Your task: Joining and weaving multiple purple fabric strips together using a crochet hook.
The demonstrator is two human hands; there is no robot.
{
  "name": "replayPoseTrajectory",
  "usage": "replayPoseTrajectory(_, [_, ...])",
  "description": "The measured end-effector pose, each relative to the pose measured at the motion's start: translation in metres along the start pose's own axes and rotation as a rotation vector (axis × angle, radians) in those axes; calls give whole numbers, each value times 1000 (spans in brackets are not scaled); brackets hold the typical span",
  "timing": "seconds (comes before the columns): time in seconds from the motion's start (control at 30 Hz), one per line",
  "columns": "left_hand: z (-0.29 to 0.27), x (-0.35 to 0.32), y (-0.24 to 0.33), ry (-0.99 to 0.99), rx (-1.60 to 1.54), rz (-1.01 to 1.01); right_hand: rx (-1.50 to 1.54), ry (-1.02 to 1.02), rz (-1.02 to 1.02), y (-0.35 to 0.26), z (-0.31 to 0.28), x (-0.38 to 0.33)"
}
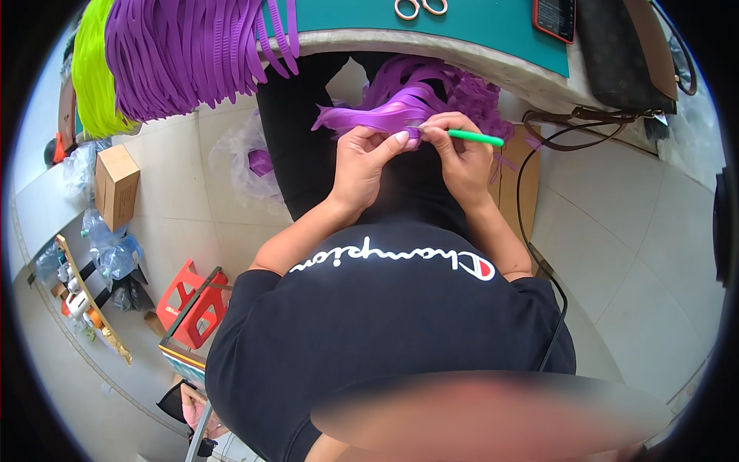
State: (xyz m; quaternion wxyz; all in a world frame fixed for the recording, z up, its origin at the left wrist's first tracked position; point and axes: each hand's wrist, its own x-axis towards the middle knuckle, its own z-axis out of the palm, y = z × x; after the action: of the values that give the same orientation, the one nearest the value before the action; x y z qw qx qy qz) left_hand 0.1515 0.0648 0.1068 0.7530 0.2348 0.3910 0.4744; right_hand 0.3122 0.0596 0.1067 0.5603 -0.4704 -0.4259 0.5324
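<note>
My left hand (362,165) pinches one end of a soft purple rubbery strap (377,118) above my lap. In my right hand (464,158) is a slim tool with a green handle (476,138), and its thin tip meets the strap close to my left thumb. What kind of tip it has is too small to make out. My fingertips nearly touch around the strap end. Behind my hands, a heap of purple straps and ragged scraps (476,94) lies against my legs and the table edge.
Over the table's left edge hang many purple straps (185,54) and lime-green ones (98,77). Pink-handled scissors (408,8), a phone (554,18) and a brown bag (627,54) sit along the table. A black cable (522,208) runs by my right arm. A red stool (192,304) and carton (115,185) stand left.
</note>
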Motion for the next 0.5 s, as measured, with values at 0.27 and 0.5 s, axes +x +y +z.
replayPoseTrajectory(0.27, [6,-3,7,38,-30,-10,-94,-2,-5,-11,-19,6])
replayPoseTrajectory(0.5, [11,-2,2,-25,11,18,-736,-8,-512,-5,1,9])
